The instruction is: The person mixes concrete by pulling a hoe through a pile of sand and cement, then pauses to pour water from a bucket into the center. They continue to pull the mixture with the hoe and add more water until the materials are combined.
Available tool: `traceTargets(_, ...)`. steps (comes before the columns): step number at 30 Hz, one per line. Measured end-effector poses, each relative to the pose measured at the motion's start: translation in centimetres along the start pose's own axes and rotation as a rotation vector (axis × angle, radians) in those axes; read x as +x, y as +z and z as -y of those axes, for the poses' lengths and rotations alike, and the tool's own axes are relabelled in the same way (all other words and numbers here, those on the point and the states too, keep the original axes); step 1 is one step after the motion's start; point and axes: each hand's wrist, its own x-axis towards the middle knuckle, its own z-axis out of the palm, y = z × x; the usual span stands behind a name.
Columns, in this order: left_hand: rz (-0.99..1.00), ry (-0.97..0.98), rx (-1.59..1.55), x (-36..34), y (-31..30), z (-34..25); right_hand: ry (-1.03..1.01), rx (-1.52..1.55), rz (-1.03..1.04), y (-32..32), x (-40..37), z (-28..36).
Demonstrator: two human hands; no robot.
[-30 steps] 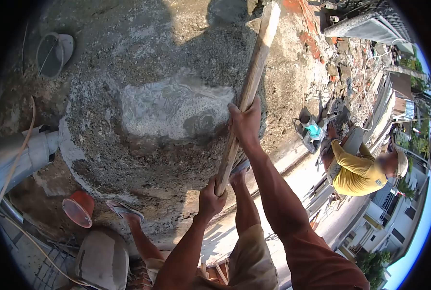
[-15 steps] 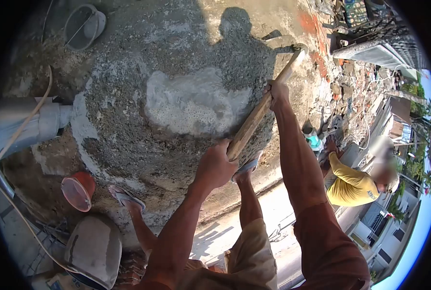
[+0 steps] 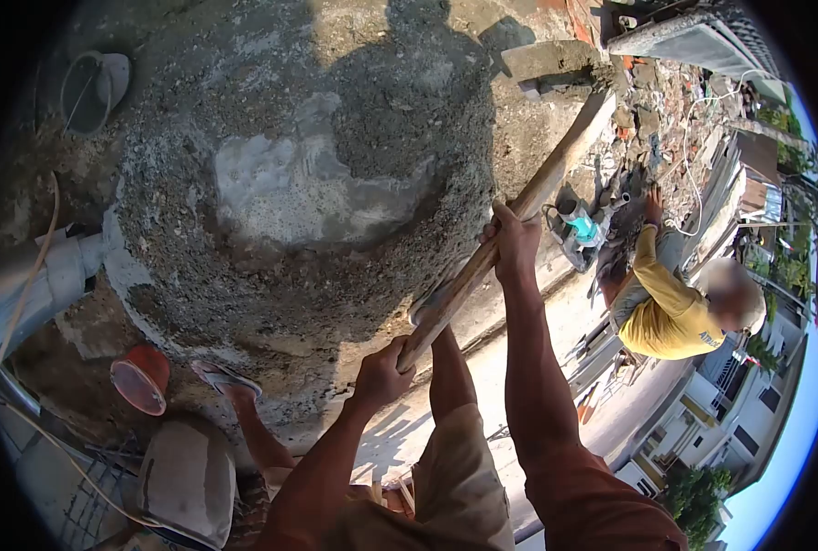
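A long wooden handle (image 3: 556, 170) of a hoe runs from low centre up to the upper right, where its flat blade (image 3: 547, 62) rests loaded with grey mix. My left hand (image 3: 383, 372) grips the handle's near end. My right hand (image 3: 516, 241) grips it further up. Under the tool spreads a wide ring of sand and gravel mix (image 3: 354, 275) with a pool of pale wet cement (image 3: 290, 188) in its middle. My feet in sandals (image 3: 225, 376) stand at the heap's near edge.
A person in a yellow shirt (image 3: 671, 308) crouches at the right beside a teal power tool (image 3: 579, 230) and rubble. An orange bucket (image 3: 138, 378) and a grey sack (image 3: 189, 477) sit at lower left, a grey bucket (image 3: 92, 87) at upper left, a pipe (image 3: 33, 294) at left.
The hoe swung right and its blade came up out of the heap with a load of mix. Both hands slid lower in view, still on the handle.
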Motion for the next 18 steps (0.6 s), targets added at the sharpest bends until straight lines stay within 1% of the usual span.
traceTargets(1,-0.020,0.060,-0.031,2.0,1.9,-1.6,0.035,-0.066,-0.038,-1.6,3.1,1.0)
traceTargets(2,0.008,0.001,-0.076,3.9,3.2,-4.3,-0.013,-0.094,-0.027,-2.8,5.5,2.2)
traceTargets(3,-0.002,0.031,-0.077,5.4,4.6,-6.1,0.065,-0.148,-0.055,-4.8,9.2,2.5)
traceTargets(4,-0.091,0.148,0.038,7.1,6.7,-7.0,0.050,-0.157,-0.024,-6.8,12.7,2.0)
traceTargets(5,0.072,-0.012,-0.013,8.1,6.1,-10.3,0.085,-0.212,-0.023,-7.6,14.2,2.8)
traceTargets(7,0.212,-0.186,-0.026,8.9,5.7,-14.4,0.218,-0.365,0.018,-8.9,16.3,3.4)
traceTargets(8,0.213,-0.185,-0.022,8.7,4.3,-15.9,0.218,-0.361,0.016,-9.2,16.3,3.3)
traceTargets(10,0.257,-0.198,0.100,7.4,0.8,-18.6,0.353,-0.278,0.022,-9.5,15.9,2.8)
traceTargets(11,0.249,-0.189,0.104,6.7,-1.3,-19.4,0.394,-0.255,0.066,-9.2,14.6,2.5)
traceTargets(13,0.244,-0.136,0.241,4.4,-6.2,-19.7,0.422,-0.102,-0.044,-7.0,11.7,1.8)
traceTargets(15,0.277,-0.115,0.322,2.7,-11.0,-19.7,0.475,0.027,0.052,-5.5,10.0,0.0)
traceTargets(16,0.294,-0.111,0.364,2.2,-13.0,-19.3,0.530,0.176,-0.014,-4.5,9.0,-1.0)
traceTargets(18,0.286,-0.120,0.377,0.8,-16.7,-19.7,0.479,0.335,-0.074,-1.6,5.9,-0.1)
